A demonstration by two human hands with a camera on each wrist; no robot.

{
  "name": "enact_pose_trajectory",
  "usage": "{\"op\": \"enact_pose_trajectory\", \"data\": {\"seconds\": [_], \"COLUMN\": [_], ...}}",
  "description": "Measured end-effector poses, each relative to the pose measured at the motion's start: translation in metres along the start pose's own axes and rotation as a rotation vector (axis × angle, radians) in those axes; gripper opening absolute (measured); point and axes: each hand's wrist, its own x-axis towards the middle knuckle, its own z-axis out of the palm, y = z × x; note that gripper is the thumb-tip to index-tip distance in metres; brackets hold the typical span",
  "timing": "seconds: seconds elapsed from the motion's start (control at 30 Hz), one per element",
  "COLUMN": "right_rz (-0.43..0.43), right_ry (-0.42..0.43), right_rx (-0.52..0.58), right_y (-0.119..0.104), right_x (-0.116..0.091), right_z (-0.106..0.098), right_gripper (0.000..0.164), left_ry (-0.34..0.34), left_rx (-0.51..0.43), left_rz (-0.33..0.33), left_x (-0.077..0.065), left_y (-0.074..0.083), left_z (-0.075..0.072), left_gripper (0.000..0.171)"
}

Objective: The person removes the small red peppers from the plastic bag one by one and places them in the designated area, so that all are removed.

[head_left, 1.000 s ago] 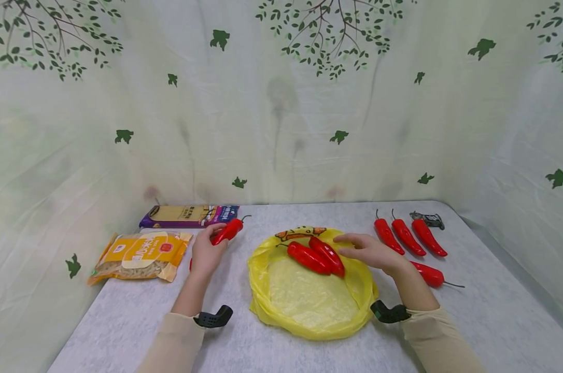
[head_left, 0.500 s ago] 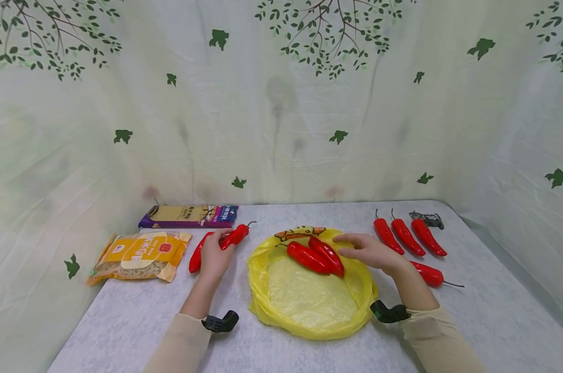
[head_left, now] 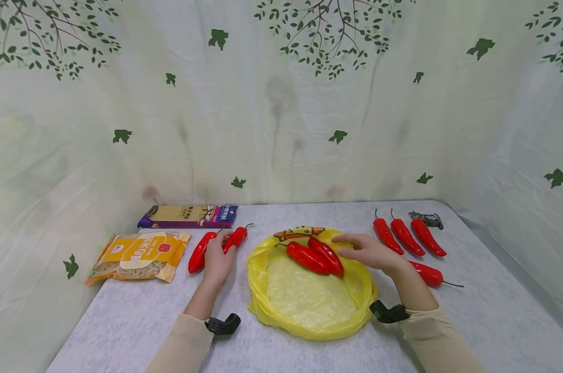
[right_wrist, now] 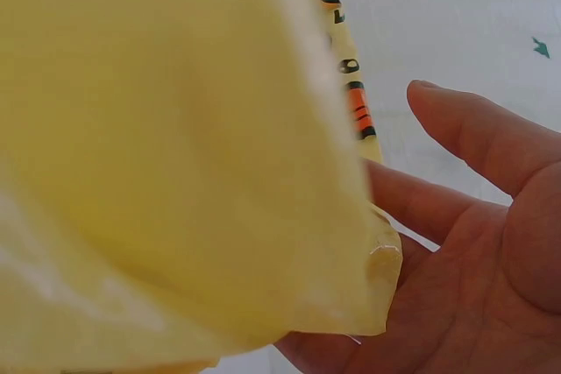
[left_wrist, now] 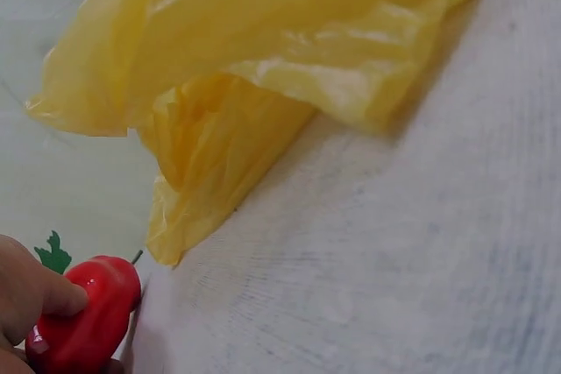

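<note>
Between the thumb and fingers of my left hand [head_left: 220, 259] is a red chili pepper [head_left: 237, 237], stem pointing to the far right. The left wrist view also shows this pepper [left_wrist: 96, 321] with a finger curled on it; whether it touches the table I cannot tell. Just left of that hand lies another red chili [head_left: 198, 255]. A yellow plastic bag [head_left: 263, 305] stands with its mouth spread wide and two red chilies [head_left: 309, 258] inside. My right hand [head_left: 375, 253] is at the bag's right rim, fingers extended, palm facing the bag [right_wrist: 333, 295] in the right wrist view.
Three red chilies [head_left: 406, 237] lie in a row at the back right, beside a small black packet [head_left: 431, 220]. One more chili [head_left: 428, 274] lies behind the right forearm. An orange bag [head_left: 141, 254] and a purple-and-gold packet [head_left: 188, 216] lie on the left.
My left hand has shifted right and slightly nearer with the chili it holds, uncovering the other chili on its left. My right hand and the bag stay where they were.
</note>
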Motion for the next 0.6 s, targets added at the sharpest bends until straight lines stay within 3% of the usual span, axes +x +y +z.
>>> {"op": "enact_pose_trajectory", "data": {"seconds": [0.37,0.6], "right_rz": [-0.007,-0.015], "right_ry": [-0.002,-0.005], "right_rx": [-0.004,-0.004], "right_y": [-0.0006,-0.0007], "right_x": [0.0008,0.0003], "right_z": [0.0011,0.0008], "right_gripper": [0.047,0.047], "left_ry": [0.006,0.022], "left_rx": [-0.009,0.01], "left_rz": [-0.027,0.016], "left_x": [0.0005,-0.0007], "left_y": [-0.0012,-0.0014], "left_z": [0.0009,0.0021], "left_gripper": [0.05,0.046]}}
